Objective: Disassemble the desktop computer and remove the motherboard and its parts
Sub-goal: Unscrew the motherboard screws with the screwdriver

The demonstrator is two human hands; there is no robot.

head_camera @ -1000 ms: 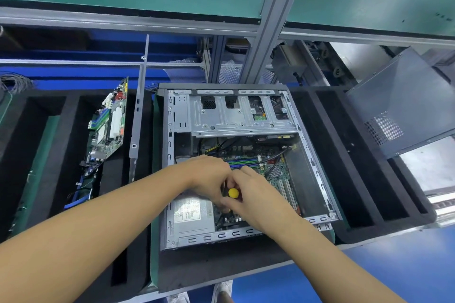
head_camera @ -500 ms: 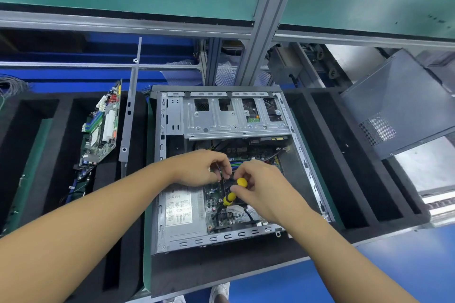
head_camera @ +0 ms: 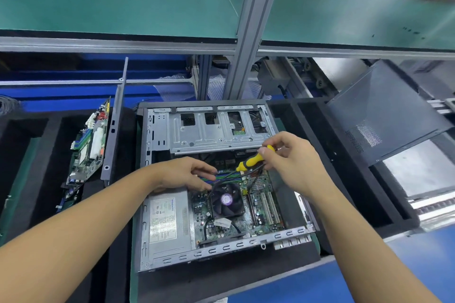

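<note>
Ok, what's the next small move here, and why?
Probably unplug the black cables near the fan. The motherboard sits in the case with cables running across it, so it likely cannot lift out yet. The left hand reaches to them, and the right hand holds the screwdriver tilted above the board, not on a screw.

- Screwdriver [head_camera: 254, 160]: yellow handle, black bands near the shaft.
- Motherboard [head_camera: 261, 206]: green, white slots.
- Fan [head_camera: 227, 200]: black, purple round centre label.
- Power supply [head_camera: 170, 241]: grey, white label.
- Foam tray [head_camera: 344, 179]: black.
- Side panel [head_camera: 384, 115]: dark grey, dotted vent patch.
</note>
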